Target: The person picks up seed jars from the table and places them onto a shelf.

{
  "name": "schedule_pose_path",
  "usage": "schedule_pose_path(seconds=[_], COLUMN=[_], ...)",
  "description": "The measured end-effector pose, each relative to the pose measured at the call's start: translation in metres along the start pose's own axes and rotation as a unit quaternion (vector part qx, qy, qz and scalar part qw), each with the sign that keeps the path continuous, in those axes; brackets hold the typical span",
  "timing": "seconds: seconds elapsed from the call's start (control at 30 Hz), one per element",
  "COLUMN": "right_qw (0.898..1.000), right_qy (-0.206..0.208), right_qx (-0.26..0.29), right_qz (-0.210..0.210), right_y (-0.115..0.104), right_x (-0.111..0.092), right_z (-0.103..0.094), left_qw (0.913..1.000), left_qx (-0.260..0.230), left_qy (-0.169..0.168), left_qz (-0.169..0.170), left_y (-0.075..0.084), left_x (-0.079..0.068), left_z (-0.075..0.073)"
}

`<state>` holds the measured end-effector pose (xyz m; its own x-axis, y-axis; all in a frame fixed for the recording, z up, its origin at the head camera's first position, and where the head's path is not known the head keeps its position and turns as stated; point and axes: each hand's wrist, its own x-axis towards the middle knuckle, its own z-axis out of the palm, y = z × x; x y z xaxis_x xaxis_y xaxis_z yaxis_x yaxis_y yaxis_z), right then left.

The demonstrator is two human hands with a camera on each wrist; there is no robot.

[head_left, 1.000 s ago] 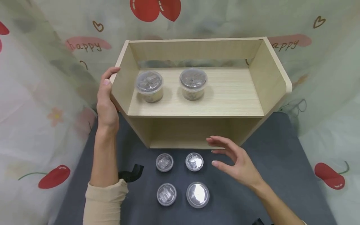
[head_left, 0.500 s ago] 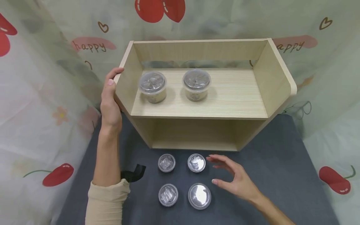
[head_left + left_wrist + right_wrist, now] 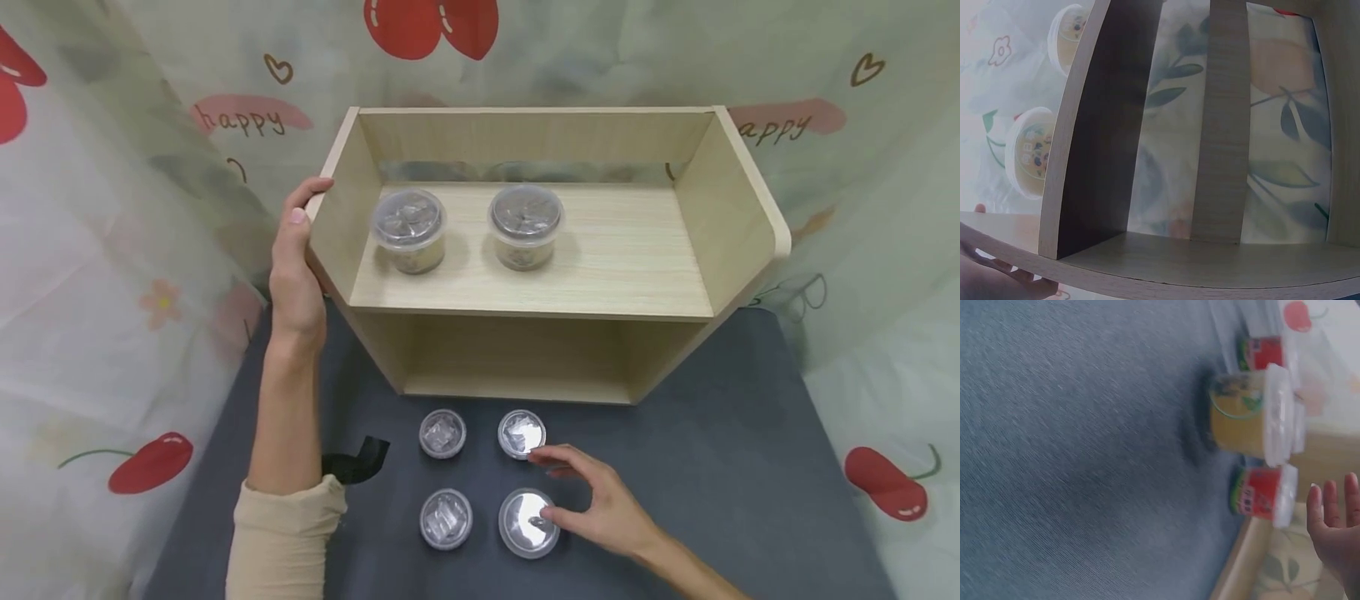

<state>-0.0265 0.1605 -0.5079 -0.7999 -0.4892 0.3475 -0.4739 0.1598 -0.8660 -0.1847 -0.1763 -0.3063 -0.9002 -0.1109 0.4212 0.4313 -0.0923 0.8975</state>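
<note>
My left hand (image 3: 295, 267) grips the left side panel of a pale wooden two-tier shelf (image 3: 540, 283), fingers over its edge. In the left wrist view its fingertips (image 3: 1041, 287) show at that panel. My right hand (image 3: 600, 504) hovers with spread fingers over the front right lidded plastic cup (image 3: 517, 537). Its thumb overlaps that cup's lid; its forefinger overlaps the rim of a smaller cup (image 3: 521, 432) behind. Contact cannot be made out. In the right wrist view, the hand (image 3: 1338, 540) is apart from a yellow-filled cup (image 3: 1238, 415) and a red-labelled cup (image 3: 1260, 492).
Two lidded cups, one left (image 3: 408, 229) and one mid-shelf (image 3: 525, 225), stand on the upper tier. Two more cups, one behind (image 3: 442, 433) and one in front (image 3: 446, 518), stand left on the dark cloth (image 3: 712, 467). A black strap (image 3: 356, 462) lies by the left forearm.
My right hand has moved down and left, from near the shelf's lower edge to the right-hand cups. The left hand keeps its hold on the shelf. The head view has shifted slightly.
</note>
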Motion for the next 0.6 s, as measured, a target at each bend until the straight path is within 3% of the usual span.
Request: schedule_pose_path(seconds=[0.23,0.6], right_qw=[0.999,0.999], right_qy=[0.009,0.004], right_qx=[-0.020,-0.049], right_qz=[0.026,0.018], right_y=[0.010,0.028], right_x=[-0.006,-0.019], right_z=[0.015,0.028], left_qw=[1.0000,0.9998], left_qx=[0.005,0.015], left_qy=[0.001,0.007], left_qz=[-0.002,-0.007], left_y=[0.002,0.001], left_x=[0.000,-0.002], left_z=[-0.002,-0.001])
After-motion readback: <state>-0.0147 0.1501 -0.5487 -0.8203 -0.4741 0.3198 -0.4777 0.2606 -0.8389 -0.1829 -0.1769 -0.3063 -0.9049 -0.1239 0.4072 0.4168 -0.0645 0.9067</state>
